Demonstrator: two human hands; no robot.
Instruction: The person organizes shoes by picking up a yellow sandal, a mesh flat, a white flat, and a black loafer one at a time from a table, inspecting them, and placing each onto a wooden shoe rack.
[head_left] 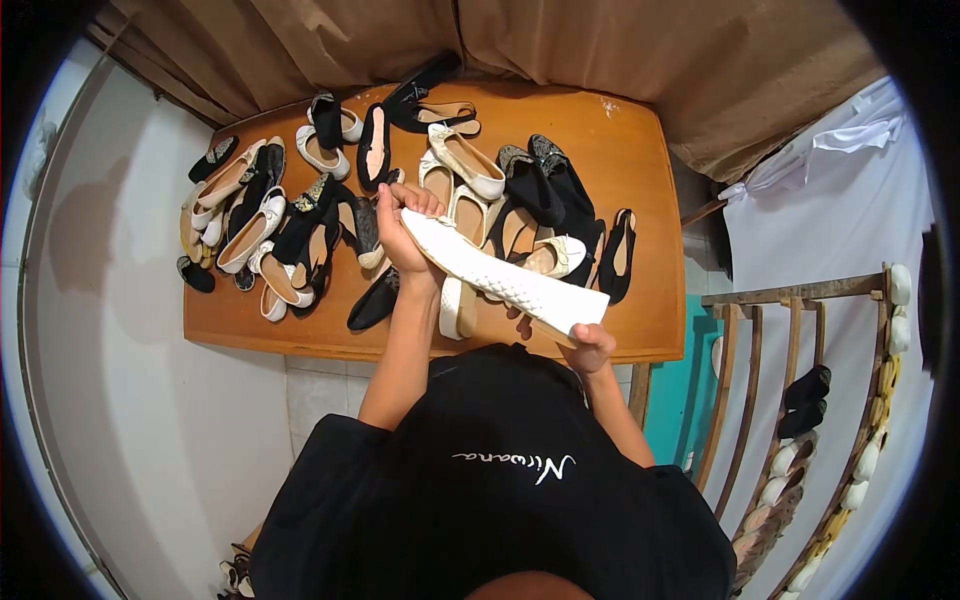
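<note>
A white flat shoe [500,277] with a quilted side and a small bow is held up above the table, tilted, between both hands. My left hand [405,235] is closed around its toe end. At the heel end, my right hand [588,348] grips with the thumb on the near side; its other fingers are partly hidden behind the shoe. Just under the held shoe stands another white shoe [452,308], partly covered by it. Close by lie a white flat with a tan insole [466,160] and a black pointed shoe [375,302].
Many black and white shoes are piled on the wooden table [640,150]; a black slingback [619,255] lies near its right edge. A wooden rack [790,300] with shoes stands to the right. Brown curtain [640,45] hangs behind, and a white wall [130,300] is on the left.
</note>
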